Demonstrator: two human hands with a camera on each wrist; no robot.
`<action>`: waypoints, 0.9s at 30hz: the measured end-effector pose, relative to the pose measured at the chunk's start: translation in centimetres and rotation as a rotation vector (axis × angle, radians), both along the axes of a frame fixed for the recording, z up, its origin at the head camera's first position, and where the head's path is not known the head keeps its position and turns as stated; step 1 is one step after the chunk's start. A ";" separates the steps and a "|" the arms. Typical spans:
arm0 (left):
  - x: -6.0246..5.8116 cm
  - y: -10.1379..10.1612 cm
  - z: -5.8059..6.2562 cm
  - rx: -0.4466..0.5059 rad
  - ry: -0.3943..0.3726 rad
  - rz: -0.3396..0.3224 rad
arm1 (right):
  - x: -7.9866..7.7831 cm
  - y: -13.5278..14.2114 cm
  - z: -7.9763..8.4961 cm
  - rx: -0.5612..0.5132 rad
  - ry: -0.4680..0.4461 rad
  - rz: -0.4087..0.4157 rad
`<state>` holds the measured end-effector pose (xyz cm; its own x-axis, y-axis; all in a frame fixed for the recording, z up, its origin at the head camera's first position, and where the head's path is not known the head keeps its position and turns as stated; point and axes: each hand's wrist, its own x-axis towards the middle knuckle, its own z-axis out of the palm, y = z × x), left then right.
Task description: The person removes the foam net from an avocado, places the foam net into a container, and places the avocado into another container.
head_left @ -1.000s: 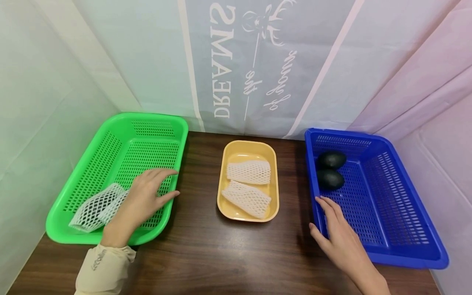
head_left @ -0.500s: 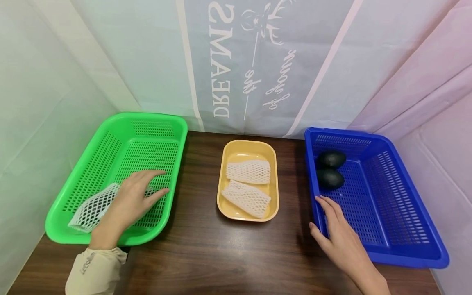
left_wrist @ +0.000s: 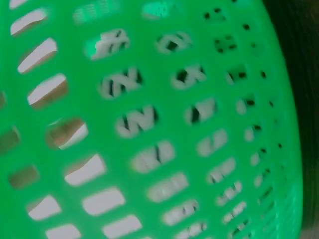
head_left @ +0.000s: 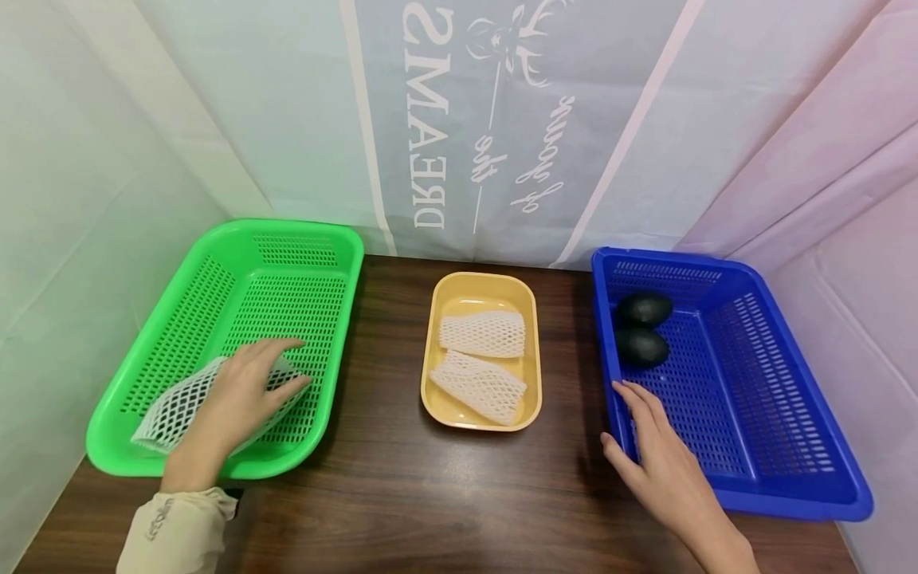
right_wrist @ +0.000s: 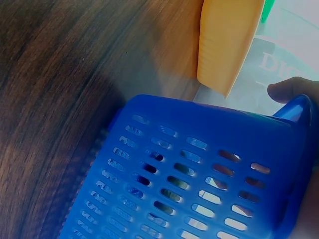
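Observation:
My left hand [head_left: 233,399] hovers low in the green basket [head_left: 347,319], over white foam net sleeves, with thumb and fingers apart. One foam net sleeve [head_left: 172,414] with something dark inside lies left of the hand; another, to the right, is partly hidden by it. In the left wrist view, the green basket's slotted wall [left_wrist: 154,62] blocks the hand. My right hand [head_left: 663,466] rests on the near left rim of the blue basket [head_left: 782,478], fingers loosely extended. Two glossy black oval objects [head_left: 643,348] lie in that basket, beyond the right fingertips.
Between the baskets stands a yellow tray [head_left: 429,383] with two white foam net sleeves [head_left: 484,333] in it. All three containers are on a dark wooden table [head_left: 445,494]. A printed cloth [head_left: 495,143] hangs behind, and pale cloth walls close both sides.
My left hand has moved left and slightly nearer, from beside the green basket's right rim to over the net sleeves. The right hand stays where it was.

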<state>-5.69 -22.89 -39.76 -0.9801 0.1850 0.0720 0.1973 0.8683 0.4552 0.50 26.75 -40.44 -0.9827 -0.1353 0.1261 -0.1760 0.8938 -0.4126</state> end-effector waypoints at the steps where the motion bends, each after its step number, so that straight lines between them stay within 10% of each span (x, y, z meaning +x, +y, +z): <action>1: 0.0 -0.2 -0.1 -0.003 -0.004 0.003 | 0.0 0.0 0.0 0.000 0.000 0.000; 19: 0.6 -2.5 -1.3 -0.047 -0.029 0.008 | 0.0 0.1 0.1 -0.007 -0.013 -0.004; 27: 0.8 -3.5 -1.5 -0.084 -0.178 0.018 | 0.0 0.1 0.1 -0.009 -0.005 -0.003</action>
